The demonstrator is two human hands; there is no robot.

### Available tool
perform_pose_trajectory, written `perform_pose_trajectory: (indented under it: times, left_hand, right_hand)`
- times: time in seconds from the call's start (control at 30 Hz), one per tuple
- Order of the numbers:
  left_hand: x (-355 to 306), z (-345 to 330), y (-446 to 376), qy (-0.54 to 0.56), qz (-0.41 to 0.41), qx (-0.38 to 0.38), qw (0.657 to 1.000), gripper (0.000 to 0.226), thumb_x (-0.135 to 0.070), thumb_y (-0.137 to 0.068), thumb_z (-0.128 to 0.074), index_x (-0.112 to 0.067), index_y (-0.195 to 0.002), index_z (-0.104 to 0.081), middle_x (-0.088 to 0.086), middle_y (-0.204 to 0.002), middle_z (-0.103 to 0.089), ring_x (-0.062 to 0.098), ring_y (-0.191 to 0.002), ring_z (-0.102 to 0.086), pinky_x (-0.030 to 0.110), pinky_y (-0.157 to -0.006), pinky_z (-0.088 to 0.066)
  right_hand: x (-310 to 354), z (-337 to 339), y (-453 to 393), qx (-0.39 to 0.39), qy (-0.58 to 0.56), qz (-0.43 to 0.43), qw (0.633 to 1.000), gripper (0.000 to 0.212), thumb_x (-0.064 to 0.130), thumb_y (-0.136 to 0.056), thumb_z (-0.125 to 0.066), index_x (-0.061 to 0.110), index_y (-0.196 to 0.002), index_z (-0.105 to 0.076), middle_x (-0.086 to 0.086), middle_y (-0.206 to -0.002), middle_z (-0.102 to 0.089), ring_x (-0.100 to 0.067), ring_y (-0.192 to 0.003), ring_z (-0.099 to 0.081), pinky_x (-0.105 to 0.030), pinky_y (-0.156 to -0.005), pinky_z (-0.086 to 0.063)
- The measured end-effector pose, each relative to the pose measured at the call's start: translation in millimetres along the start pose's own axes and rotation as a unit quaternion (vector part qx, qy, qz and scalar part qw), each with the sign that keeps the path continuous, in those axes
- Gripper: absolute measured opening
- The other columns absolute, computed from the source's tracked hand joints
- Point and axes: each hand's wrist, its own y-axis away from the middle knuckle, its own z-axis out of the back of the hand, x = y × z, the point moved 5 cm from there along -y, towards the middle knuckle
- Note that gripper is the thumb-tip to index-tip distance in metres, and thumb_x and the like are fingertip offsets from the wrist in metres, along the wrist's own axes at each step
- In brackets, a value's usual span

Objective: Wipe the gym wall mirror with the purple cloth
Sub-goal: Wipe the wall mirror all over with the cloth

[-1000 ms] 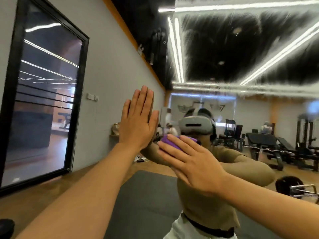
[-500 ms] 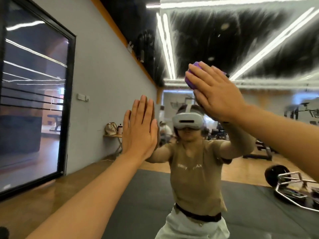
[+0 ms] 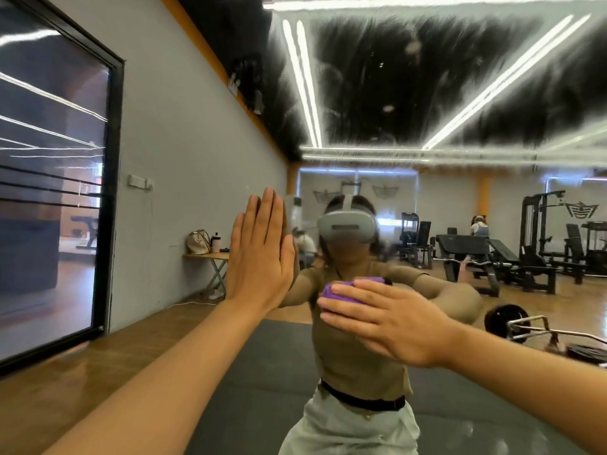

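Note:
The gym wall mirror (image 3: 427, 93) fills the view ahead and shows streaky smears across its upper part. My left hand (image 3: 259, 257) lies flat on the glass, fingers straight and pointing up, meeting its own reflection. My right hand (image 3: 387, 320) presses the bunched purple cloth (image 3: 338, 290) against the mirror at chest height, with its fingers spread over the cloth and pointing left. Only the cloth's upper edge shows past my fingers. My reflection stands behind both hands.
A grey side wall with a black-framed window (image 3: 56, 178) runs along the left. The mirror reflects a folding table with a bag (image 3: 198, 243), a black floor mat (image 3: 262, 362), a barbell (image 3: 512, 323), weight benches and machines (image 3: 525, 254), and a person far back.
My right hand swept the cloth up to the high part of the mirror and has come back down to chest height. My left hand stayed flat on the glass.

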Motion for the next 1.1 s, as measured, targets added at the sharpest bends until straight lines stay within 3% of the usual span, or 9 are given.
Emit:
perform_pose_trajectory:
  times: [0.07, 0.23, 0.43, 0.5, 0.67, 0.87, 1.0, 1.1]
  left_hand:
    - [-5.4, 0.8, -0.9, -0.012, 0.006, 0.001, 1.000, 0.062, -0.039, -0.101, -0.017, -0.018, -0.156, 0.003, -0.001, -0.167, 0.004, 0.007, -0.152, 0.010, 0.026, -0.122, 0.016]
    - [-19.8, -5.8, -2.0, -0.016, 0.023, -0.016, 0.999, 0.062, -0.038, -0.101, -0.017, -0.015, -0.156, 0.002, 0.003, -0.168, 0.001, 0.013, -0.154, 0.002, 0.027, -0.123, 0.010]
    - [-36.4, -9.6, -8.7, -0.029, -0.015, -0.022, 0.999, 0.061, -0.037, -0.103, -0.022, -0.015, -0.158, -0.004, 0.005, -0.169, -0.007, 0.013, -0.154, -0.001, 0.029, -0.124, 0.008]
    - [-38.4, -12.0, -8.7, -0.024, -0.021, -0.016, 0.999, 0.062, -0.037, -0.104, -0.022, -0.016, -0.159, -0.003, 0.003, -0.169, -0.005, 0.012, -0.154, 0.002, 0.029, -0.124, 0.008]
    - [-41.5, -12.6, -9.7, -0.026, -0.021, -0.030, 0.999, 0.062, -0.036, -0.103, -0.023, -0.012, -0.158, -0.007, 0.007, -0.168, -0.010, 0.017, -0.154, -0.004, 0.028, -0.124, 0.006]
    - [-40.9, -14.2, -10.0, -0.041, -0.023, -0.012, 0.999, 0.065, -0.040, -0.103, -0.025, -0.017, -0.161, -0.008, 0.007, -0.169, -0.005, 0.021, -0.156, -0.001, 0.032, -0.125, 0.007]
    - [-43.3, -14.5, -10.4, -0.045, -0.036, -0.005, 0.998, 0.065, -0.043, -0.102, -0.027, -0.022, -0.162, -0.013, 0.010, -0.169, -0.002, 0.025, -0.155, 0.003, 0.037, -0.124, 0.009]
    - [-54.4, -16.0, -9.7, -0.050, -0.028, -0.011, 0.998, 0.067, -0.047, -0.100, -0.027, -0.024, -0.162, -0.014, 0.010, -0.169, -0.001, 0.027, -0.155, 0.004, 0.041, -0.123, 0.011]
  right_hand:
    - [-35.8, 11.1, -6.3, -0.018, -0.009, -0.032, 0.999, 0.056, 0.036, -0.101, -0.034, 0.019, -0.155, -0.033, -0.004, -0.161, -0.033, -0.020, -0.151, -0.020, -0.038, -0.125, -0.006]
    - [-150.7, 41.0, -17.0, -0.075, -0.022, -0.214, 0.974, 0.053, 0.031, -0.106, -0.032, 0.015, -0.156, -0.035, -0.008, -0.162, -0.030, -0.027, -0.152, -0.024, -0.045, -0.124, -0.018]
    - [-150.2, 44.1, -16.5, -0.142, -0.031, -0.289, 0.946, 0.053, 0.030, -0.106, -0.033, 0.012, -0.155, -0.037, -0.011, -0.162, -0.032, -0.031, -0.152, -0.024, -0.045, -0.125, -0.016]
    - [-114.7, 34.2, -5.4, -0.130, -0.046, -0.276, 0.951, 0.056, 0.032, -0.104, -0.035, 0.012, -0.156, -0.035, -0.011, -0.164, -0.028, -0.031, -0.153, -0.020, -0.049, -0.124, -0.016]
    - [-13.7, 5.5, 49.7, -0.043, -0.028, -0.123, 0.991, 0.062, 0.035, -0.099, -0.041, 0.020, -0.158, -0.030, -0.003, -0.166, -0.024, -0.028, -0.154, -0.019, -0.047, -0.122, -0.019]
    - [-51.2, 7.3, 60.4, 0.004, -0.029, -0.015, 0.999, 0.057, 0.037, -0.105, -0.034, 0.020, -0.159, -0.029, -0.001, -0.167, -0.022, -0.021, -0.155, -0.016, -0.042, -0.125, -0.016]
    - [-139.2, 35.6, 52.9, -0.054, -0.032, -0.141, 0.988, 0.055, 0.035, -0.103, -0.037, 0.015, -0.155, -0.039, -0.008, -0.163, -0.031, -0.025, -0.153, -0.022, -0.044, -0.125, -0.015]
    - [-179.9, 52.9, 55.2, -0.108, -0.042, -0.274, 0.955, 0.056, 0.033, -0.102, -0.037, 0.014, -0.154, -0.039, -0.008, -0.162, -0.033, -0.026, -0.152, -0.025, -0.042, -0.125, -0.018]
